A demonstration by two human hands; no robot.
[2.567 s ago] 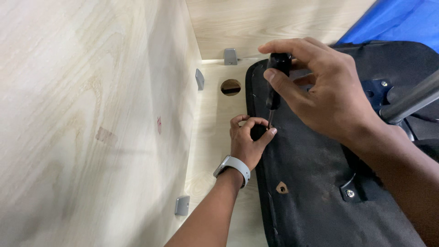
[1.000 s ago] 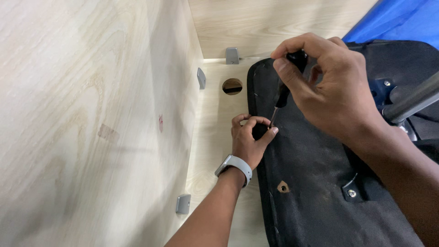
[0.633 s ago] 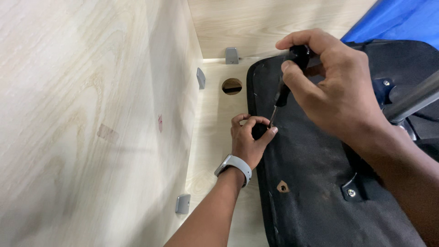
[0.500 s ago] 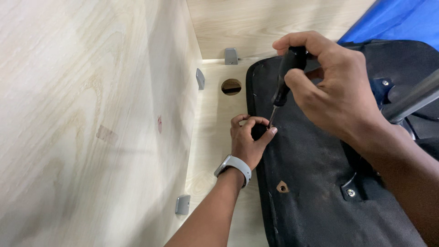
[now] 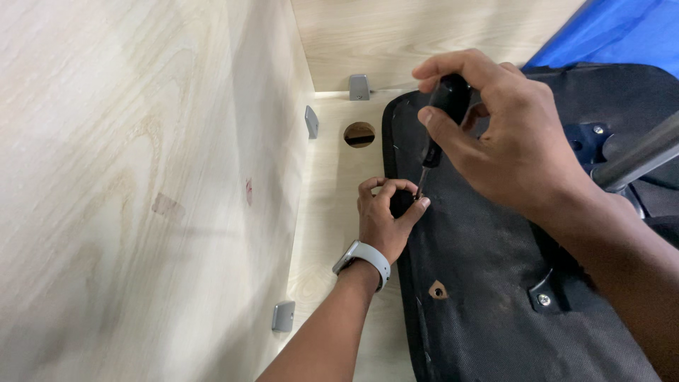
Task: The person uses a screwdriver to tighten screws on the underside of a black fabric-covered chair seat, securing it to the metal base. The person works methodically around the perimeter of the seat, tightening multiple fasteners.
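My right hand (image 5: 513,134) is closed around the black handle of a screwdriver (image 5: 440,120), fingers curled over the top, thumb along the side. The shaft points down and to the left, and its tip meets the black fabric-covered seat panel (image 5: 495,283) near that panel's left edge. My left hand (image 5: 385,216) rests just below, fingers pinched together right at the tip; what it pinches is too small to tell. A grey watch (image 5: 362,256) sits on that wrist. The seat panel lies inside a pale wooden cabinet (image 5: 141,177), against its back board, which has a round hole (image 5: 359,134). Small grey brackets (image 5: 358,87) sit in the corners. A metal tube (image 5: 636,157) crosses at the right.
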